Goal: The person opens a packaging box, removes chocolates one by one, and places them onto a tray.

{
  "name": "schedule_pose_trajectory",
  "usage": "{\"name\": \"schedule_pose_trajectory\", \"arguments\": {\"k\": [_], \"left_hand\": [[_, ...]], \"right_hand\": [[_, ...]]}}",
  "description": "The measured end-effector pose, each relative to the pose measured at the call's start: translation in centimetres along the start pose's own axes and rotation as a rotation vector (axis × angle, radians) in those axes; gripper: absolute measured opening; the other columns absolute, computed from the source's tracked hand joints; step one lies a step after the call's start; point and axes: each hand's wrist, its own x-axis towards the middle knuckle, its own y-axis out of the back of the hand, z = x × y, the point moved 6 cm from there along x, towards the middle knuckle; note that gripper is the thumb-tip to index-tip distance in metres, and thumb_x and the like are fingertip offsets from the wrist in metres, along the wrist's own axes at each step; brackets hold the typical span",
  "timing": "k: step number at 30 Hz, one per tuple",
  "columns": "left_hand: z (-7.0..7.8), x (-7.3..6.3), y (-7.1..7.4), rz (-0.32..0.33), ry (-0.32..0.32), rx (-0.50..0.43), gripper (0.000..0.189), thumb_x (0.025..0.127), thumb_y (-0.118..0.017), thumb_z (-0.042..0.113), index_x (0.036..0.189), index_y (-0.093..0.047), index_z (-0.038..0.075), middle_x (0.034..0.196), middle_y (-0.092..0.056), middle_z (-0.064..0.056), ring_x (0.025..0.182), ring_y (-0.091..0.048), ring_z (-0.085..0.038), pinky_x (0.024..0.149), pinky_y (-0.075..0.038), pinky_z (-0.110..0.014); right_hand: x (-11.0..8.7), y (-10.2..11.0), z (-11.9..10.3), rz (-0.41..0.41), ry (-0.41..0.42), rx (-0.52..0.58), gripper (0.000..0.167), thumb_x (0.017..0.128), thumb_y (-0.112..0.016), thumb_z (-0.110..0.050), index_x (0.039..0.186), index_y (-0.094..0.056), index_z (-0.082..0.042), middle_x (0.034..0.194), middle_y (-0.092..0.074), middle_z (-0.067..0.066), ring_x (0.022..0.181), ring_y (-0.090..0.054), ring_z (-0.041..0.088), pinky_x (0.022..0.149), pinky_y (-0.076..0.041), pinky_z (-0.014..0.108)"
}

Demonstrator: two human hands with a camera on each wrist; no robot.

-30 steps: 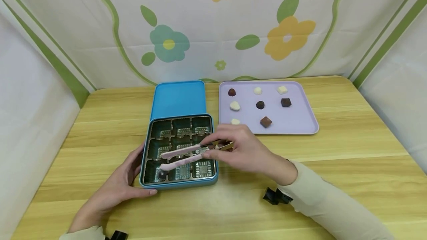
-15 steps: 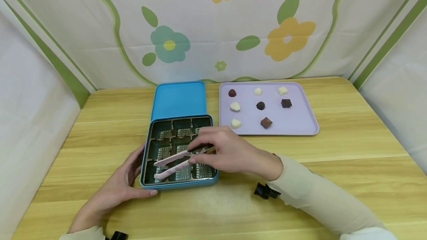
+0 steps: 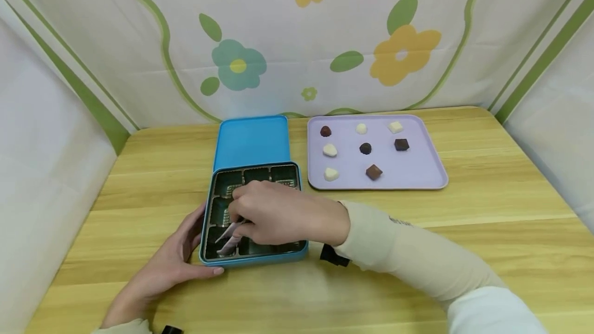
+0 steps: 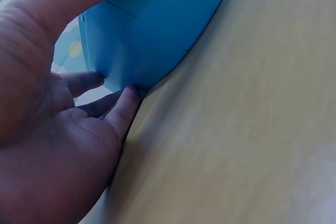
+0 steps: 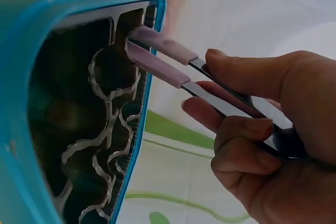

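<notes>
A blue tin [image 3: 260, 261] holds a dark insert divided into several compartments. My left hand [image 3: 169, 256] grips its front left corner, thumb along the front wall; in the left wrist view the fingertips [image 4: 126, 100] press the tin's side low near the table. My right hand [image 3: 283, 215] holds tongs [image 5: 163, 64] with pink tips. Those tips reach down into the front left compartment, slightly apart. Whether a chocolate lies between them I cannot tell; the compartment is dark. My right hand covers much of the insert in the head view.
Behind the tin lies its blue lid [image 3: 252, 140]. A lilac tray [image 3: 417, 169] to the right bears several chocolates, among them a brown square one [image 3: 373, 171], a dark round one [image 3: 365, 148] and a white one [image 3: 331, 173]. A printed cloth stands behind.
My right hand has moved left over the tin and turned, and the tongs' tips have dropped into the front left compartment. A dark round piece, earlier at the tips, is out of sight. My left hand stays put.
</notes>
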Motion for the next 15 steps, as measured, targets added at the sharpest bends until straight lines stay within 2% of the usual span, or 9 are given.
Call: {"name": "schedule_pose_trajectory", "arguments": {"k": [3,9,15], "left_hand": [[0.0,0.1,-0.1,0.009,0.007,0.003,0.124,0.081,-0.092,0.001,0.174,-0.015,0.03,0.177,-0.021,-0.018,0.146,-0.039,0.012,0.112,-0.037,-0.004],[-0.3,0.1,0.2,0.023,0.06,0.017,0.124,0.081,-0.093,0.004,0.173,-0.016,0.033,0.175,-0.027,-0.016,0.141,-0.046,0.011,0.108,-0.042,-0.006],[-0.3,0.0,-0.1,0.023,0.042,0.022,0.125,0.08,-0.094,0.004,0.174,-0.015,0.03,0.175,-0.025,-0.02,0.14,-0.042,0.014,0.108,-0.041,-0.005]], "right_hand": [[-0.8,0.2,0.5,0.053,0.009,0.063,0.012,0.102,-0.077,-0.022,0.105,-0.083,-0.012,0.097,-0.072,-0.002,0.079,-0.062,0.005,0.071,-0.049,0.013],[-3.3,1.0,2.5,0.237,-0.002,0.241,0.012,0.097,-0.082,-0.018,0.106,-0.085,-0.01,0.095,-0.074,-0.001,0.076,-0.059,0.003,0.068,-0.052,0.017],[-6.2,0.8,4.9,0.396,-0.055,0.39,0.009,0.095,-0.083,-0.015,0.104,-0.085,-0.012,0.089,-0.074,-0.005,0.076,-0.06,0.0,0.067,-0.056,0.021]]}}
